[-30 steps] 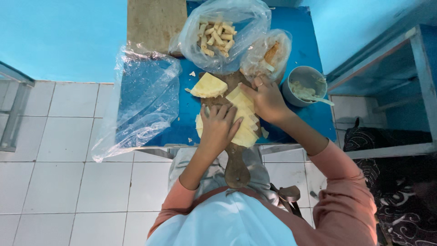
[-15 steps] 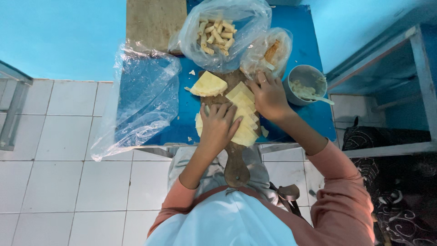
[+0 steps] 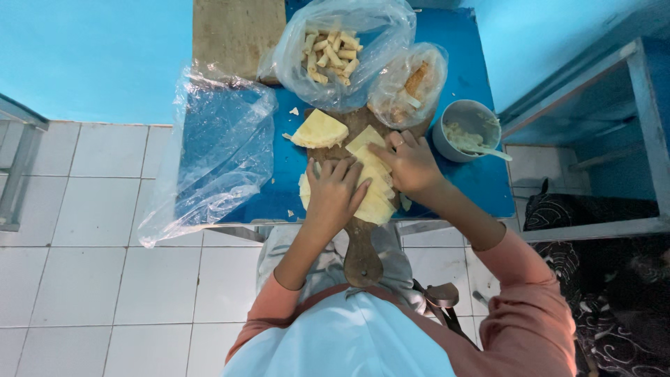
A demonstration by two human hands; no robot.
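Both hands (image 3: 373,178) pressed flat on thin pale-yellow wrapper sheets (image 3: 373,185), grasping nothing, wooden paddle board (image 3: 363,255)

A stack of thin, pale yellow square pastry sheets (image 3: 373,183) lies flat on the brown wooden paddle-shaped board (image 3: 363,255), fanned diagonally from twelve o'clock toward six o'clock, partly covered.

Most of the brown wooden cutting board (image 3: 363,258) lies buried under the pale yellow square wrappers (image 3: 377,183) and both hands; only its handle shows plainly. The left hand (image 3: 333,195) covers part of that stack, so what its fingertips press is unclear. The clear plastic bag of rolled beige pieces (image 3: 335,49) is cut off at the top edge.
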